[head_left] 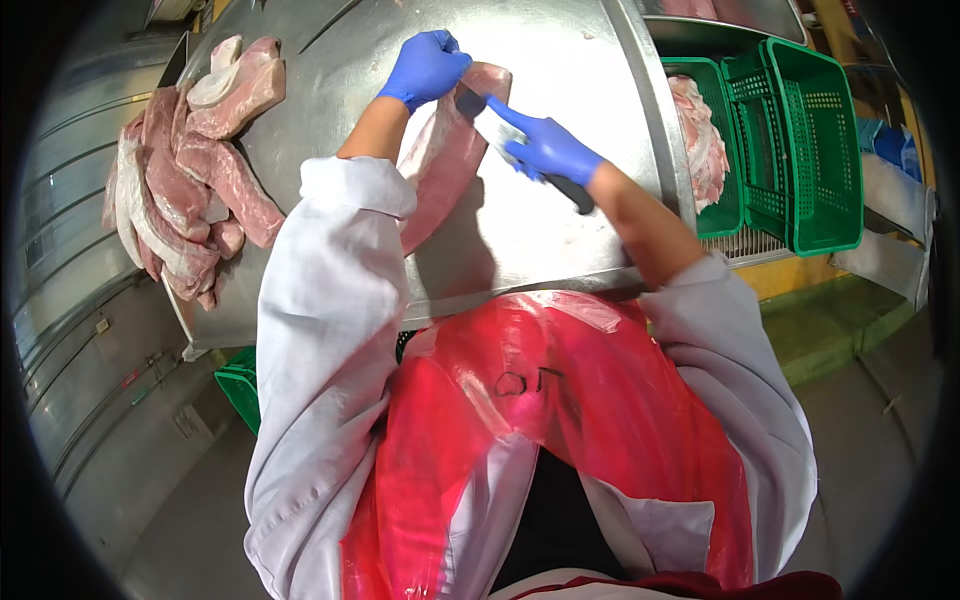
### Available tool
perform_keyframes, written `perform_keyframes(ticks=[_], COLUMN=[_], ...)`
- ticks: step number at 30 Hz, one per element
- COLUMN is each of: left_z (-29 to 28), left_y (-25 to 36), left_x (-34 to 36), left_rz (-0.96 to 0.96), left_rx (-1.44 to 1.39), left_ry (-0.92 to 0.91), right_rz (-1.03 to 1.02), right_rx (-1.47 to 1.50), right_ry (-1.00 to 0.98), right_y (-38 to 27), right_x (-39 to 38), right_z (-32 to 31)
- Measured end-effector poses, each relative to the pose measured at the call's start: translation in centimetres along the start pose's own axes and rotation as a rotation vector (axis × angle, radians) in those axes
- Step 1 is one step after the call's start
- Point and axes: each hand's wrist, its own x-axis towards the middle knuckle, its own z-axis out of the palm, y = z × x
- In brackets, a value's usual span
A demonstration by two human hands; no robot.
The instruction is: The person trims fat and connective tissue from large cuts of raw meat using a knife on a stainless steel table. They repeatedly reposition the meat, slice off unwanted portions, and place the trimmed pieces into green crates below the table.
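A long cut of pink meat with a pale fatty side lies on the steel table, running from near me toward the far side. My left hand, in a blue glove, is closed at the meat's far left edge; what its fingers pinch is hidden. Gripped in my gloved right hand is a knife with a black handle. Its blade, dark in this light, lies against the meat near the far end, close to my left fingers. The right hand is slightly blurred.
Several meat cuts are heaped at the table's left edge. Right of the steel table stand a green crate with pale trimmings and another green crate. Another green crate is below the table at left.
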Motion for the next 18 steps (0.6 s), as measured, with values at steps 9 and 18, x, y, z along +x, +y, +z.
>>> perform_keyframes(ticks=[9,18], left_z=[2.6,1.3], left_y=[-1.2,-2.0], left_x=[-1.0,1.0], left_rz=[-0.006,0.070], left_rx=[-0.386,-0.345], left_ry=[0.001,0.012], right_rz=[0.083,-0.007], right_rx=[0.093,0.100], right_ry=[0.095,0.214], right_y=[3.4,0.7], right_x=[-8.6,-2.7], right_z=[4.7,7.6])
